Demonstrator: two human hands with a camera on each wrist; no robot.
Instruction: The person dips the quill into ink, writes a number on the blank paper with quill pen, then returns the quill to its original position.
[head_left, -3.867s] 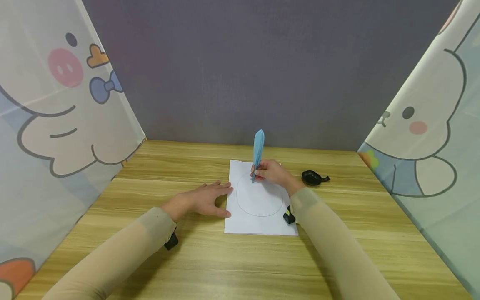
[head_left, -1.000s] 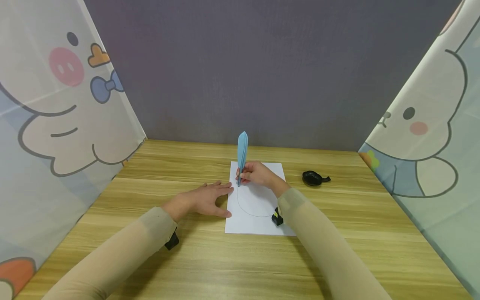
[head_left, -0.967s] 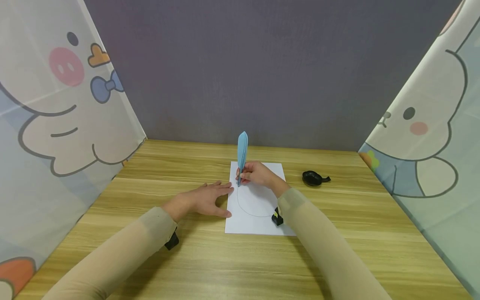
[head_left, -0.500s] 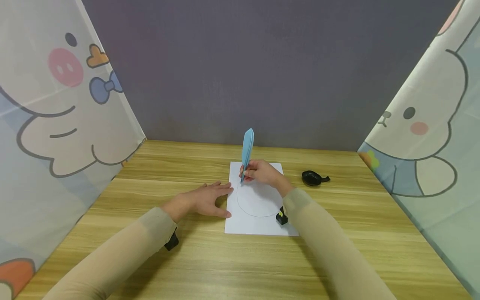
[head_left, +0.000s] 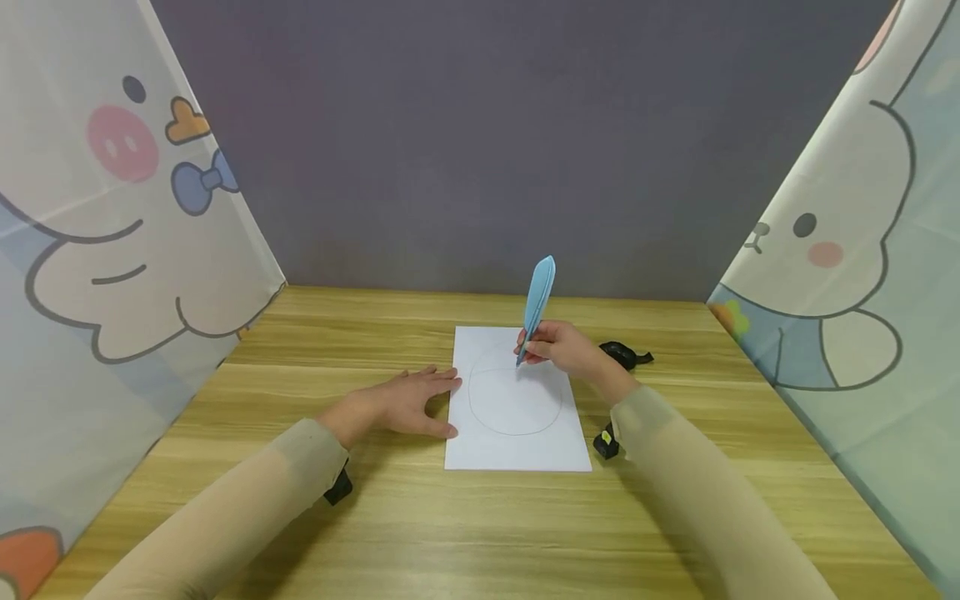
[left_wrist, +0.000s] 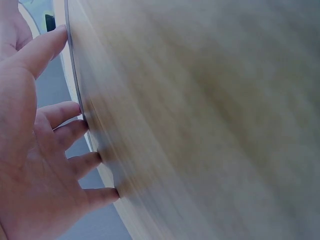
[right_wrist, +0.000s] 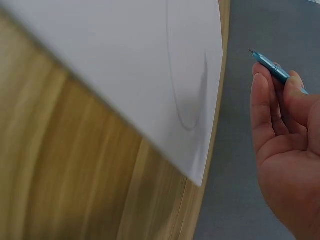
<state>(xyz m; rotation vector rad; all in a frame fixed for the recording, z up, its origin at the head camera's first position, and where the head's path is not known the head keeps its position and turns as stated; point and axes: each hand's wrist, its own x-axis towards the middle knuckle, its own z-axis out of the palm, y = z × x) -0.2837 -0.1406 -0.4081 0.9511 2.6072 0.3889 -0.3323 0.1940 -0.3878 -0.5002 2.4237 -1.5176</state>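
A white sheet of paper lies on the wooden table, bearing a thin round outline with a faint line across its upper part. My right hand pinches a light blue feather-shaped pen above the sheet's upper right. In the right wrist view the pen's tip points away from the fingers and appears raised off the paper. My left hand rests with spread fingers at the sheet's left edge, thumb and fingertips overlapping it. Seen from the left wrist, the fingertips meet the surface.
A small black pan-like object with a short handle lies on the table right of the paper, partly behind my right hand. A dark grey panel stands at the back, with cartoon-printed cloths at both sides.
The right hand has carried the pen rightward from the outline's left side. A faint line now shows across the outline's upper part. The left hand stays put; the head view shifts slightly.
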